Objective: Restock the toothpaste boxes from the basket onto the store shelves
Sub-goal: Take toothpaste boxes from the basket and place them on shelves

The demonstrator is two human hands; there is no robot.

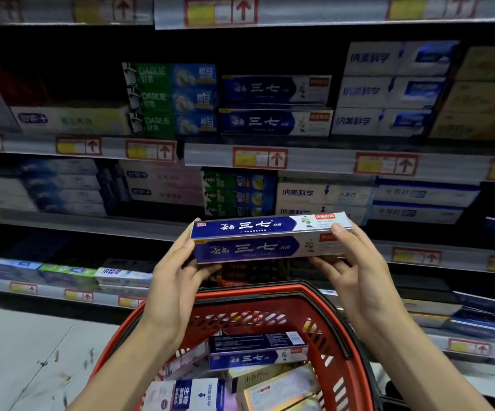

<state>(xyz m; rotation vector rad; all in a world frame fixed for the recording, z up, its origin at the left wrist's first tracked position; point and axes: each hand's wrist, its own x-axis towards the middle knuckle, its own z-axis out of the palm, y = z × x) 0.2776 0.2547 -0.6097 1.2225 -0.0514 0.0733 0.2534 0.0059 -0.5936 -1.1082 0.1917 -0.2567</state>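
I hold a long blue-and-white toothpaste box [270, 238] level in front of me, above the red basket [270, 295]. My left hand [178, 271] grips its left end and my right hand [350, 262] grips its right end. Two matching blue-and-white boxes [275, 106] lie stacked on the upper shelf, straight above the held box. Inside the basket lie several more boxes, among them another blue one [255, 351] and yellowish ones [281, 387].
Shelves run across the view with red-framed price tags [259, 158] on their edges. Green Darlie boxes [172, 97] stand left of the matching stack, white-and-blue boxes [388, 90] right of it. Grey floor [26, 351] lies at lower left.
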